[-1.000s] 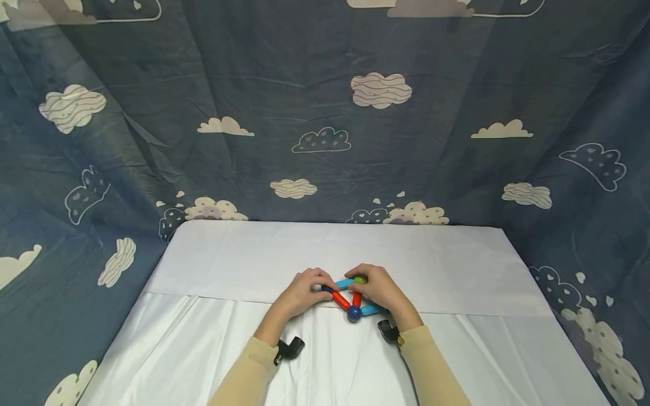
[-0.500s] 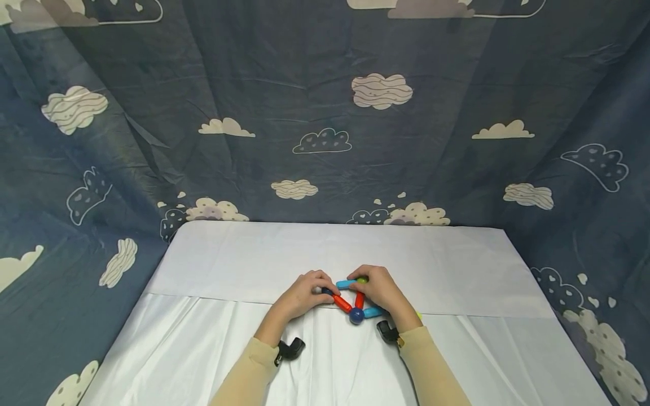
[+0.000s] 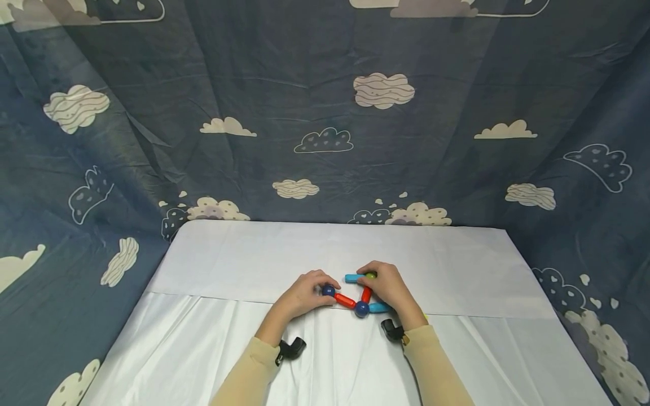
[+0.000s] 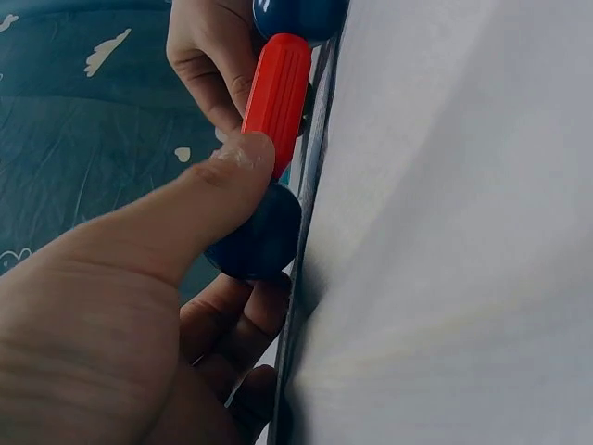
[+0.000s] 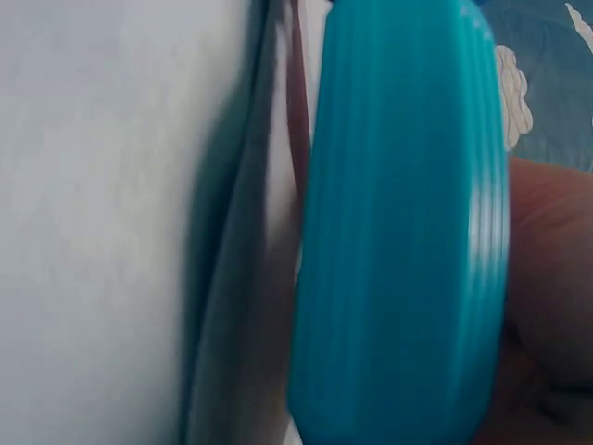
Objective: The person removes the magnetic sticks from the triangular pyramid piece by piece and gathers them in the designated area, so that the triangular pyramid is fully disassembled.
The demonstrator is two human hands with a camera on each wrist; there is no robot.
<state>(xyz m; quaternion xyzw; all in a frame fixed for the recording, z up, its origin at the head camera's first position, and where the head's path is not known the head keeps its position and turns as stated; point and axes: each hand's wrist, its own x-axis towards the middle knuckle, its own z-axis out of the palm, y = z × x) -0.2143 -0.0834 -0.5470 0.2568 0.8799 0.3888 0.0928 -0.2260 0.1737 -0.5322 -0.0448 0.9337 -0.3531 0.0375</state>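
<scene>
A toy of coloured rods and balls lies on the white-covered table (image 3: pixel 244 259). My left hand (image 3: pixel 316 290) pinches a dark blue ball (image 3: pixel 328 290), with the thumb on that dark blue ball (image 4: pixel 259 246). From there a red rod (image 3: pixel 345 300) runs to a second blue ball (image 3: pixel 361 308). Another red rod (image 3: pixel 366 294) rises to a green ball (image 3: pixel 371 276), which my right hand (image 3: pixel 380 283) grips. A light blue rod (image 3: pixel 352 278) sticks out left of the green ball. A second light blue rod (image 3: pixel 378 308) lies under the right palm and this teal-looking rod (image 5: pixel 403 222) fills the right wrist view.
A dark blue curtain with cloud prints (image 3: pixel 325 113) hangs behind and on both sides of the table. The white cloth has a fold line (image 3: pixel 203 298) across the middle. Black wrist cameras (image 3: pixel 290 348) sit on both beige sleeves.
The light blue rod's left end has come away from the left blue ball, opening the triangle. My right hand moved slightly right and away, and the left ball is uncovered.
</scene>
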